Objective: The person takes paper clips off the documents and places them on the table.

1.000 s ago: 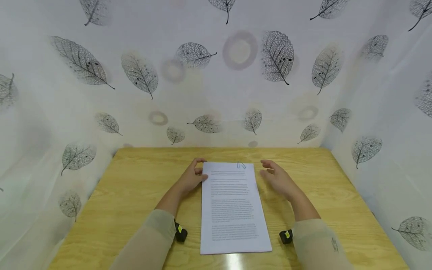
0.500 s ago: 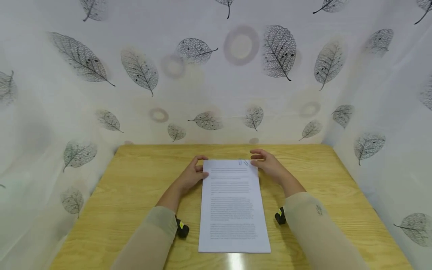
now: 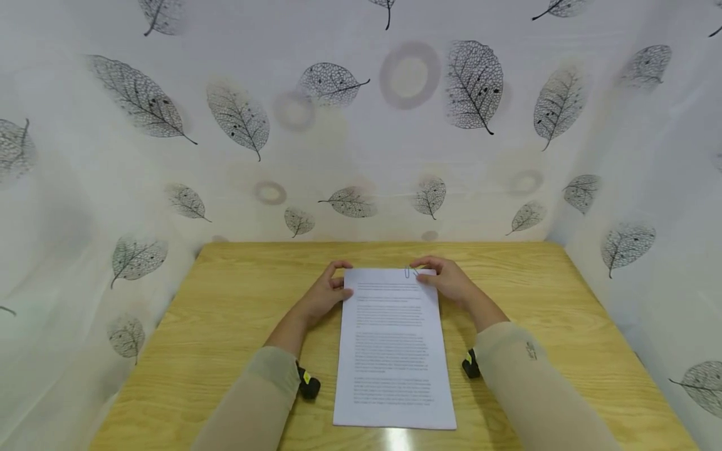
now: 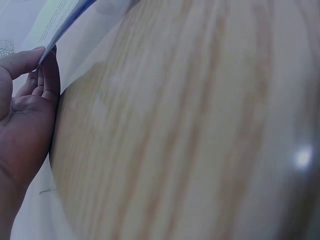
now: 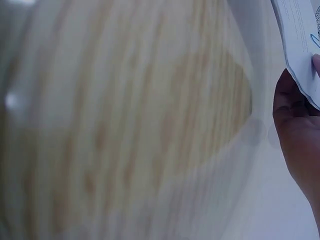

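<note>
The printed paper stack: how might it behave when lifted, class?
The printed paper stack would probably bend, since its edge curves in the right wrist view. That edge looks layered, so the layers could slip against each other. Being flat, it seems unlikely to roll.

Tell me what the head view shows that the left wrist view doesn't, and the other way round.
Only the head view shows the right hand, the two paper clips at the far edge of the pages, both sleeves, and the full printed top sheet.

Only the left wrist view shows the palm of the left hand, with its thumb against the edge of the pages.

Both share the left hand, part or all of the paper stack, the wooden table and the leaf-patterned backdrop.
</note>
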Demonstrator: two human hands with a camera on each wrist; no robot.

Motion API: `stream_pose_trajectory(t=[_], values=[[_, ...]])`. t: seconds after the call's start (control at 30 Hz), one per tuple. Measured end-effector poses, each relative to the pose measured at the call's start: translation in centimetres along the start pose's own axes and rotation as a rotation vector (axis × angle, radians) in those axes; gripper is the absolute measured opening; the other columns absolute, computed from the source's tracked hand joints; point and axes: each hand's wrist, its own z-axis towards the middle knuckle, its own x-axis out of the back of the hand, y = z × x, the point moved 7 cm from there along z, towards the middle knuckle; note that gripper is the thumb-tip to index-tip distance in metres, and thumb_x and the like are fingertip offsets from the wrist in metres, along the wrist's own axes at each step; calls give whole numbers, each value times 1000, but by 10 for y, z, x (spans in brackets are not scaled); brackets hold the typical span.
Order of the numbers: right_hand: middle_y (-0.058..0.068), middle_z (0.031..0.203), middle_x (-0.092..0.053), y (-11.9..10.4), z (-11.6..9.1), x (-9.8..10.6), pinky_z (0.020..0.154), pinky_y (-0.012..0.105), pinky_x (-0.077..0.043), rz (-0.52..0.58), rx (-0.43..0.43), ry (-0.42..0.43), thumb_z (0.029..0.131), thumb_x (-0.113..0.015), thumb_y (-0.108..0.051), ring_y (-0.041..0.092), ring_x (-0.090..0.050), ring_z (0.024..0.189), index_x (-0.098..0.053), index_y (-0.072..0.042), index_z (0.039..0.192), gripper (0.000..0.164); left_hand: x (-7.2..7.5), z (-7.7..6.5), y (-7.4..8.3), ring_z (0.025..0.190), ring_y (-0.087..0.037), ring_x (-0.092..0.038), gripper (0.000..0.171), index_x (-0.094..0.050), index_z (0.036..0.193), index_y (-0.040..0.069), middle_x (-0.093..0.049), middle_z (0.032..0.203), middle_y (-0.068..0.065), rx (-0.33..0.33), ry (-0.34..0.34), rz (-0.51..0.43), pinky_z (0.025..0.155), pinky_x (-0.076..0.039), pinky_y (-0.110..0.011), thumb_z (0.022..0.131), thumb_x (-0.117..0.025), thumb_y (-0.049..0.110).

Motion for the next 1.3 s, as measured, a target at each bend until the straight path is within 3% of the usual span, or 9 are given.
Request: stream_pose_trajectory(t=[0.4, 0.93, 1.3], values=[[10, 116, -69, -3, -5, 1, 83, 31, -55, -94, 29, -35, 104, -71, -10, 24, -63, 102, -71, -13, 130, 26, -4, -1, 1, 102, -21, -73, 59, -40, 152, 18, -66, 140, -32, -2, -4, 1, 88, -58, -32, 104, -58, -10], [8, 101, -63, 0, -3, 0, 74, 26, -49, -112, 102, -33, 102, -70, -5, 21, -56, 92, -72, -10, 128, 26, -5, -2, -6, 104, -19, -69, 58, -40, 150, 17, -67, 139, -28, 14, 9, 21, 88, -58, -30, 103, -60, -10], [6, 101, -61, -5, -4, 3, 77, 29, -48, -117, 75, 8, 103, -67, -7, 23, -54, 95, -74, -13, 118, 17, -4, 0, -5, 107, -21, -70, 59, -42, 151, 20, -69, 139, -23, 32, 27, 48, 89, -57, -29, 103, -62, -8]])
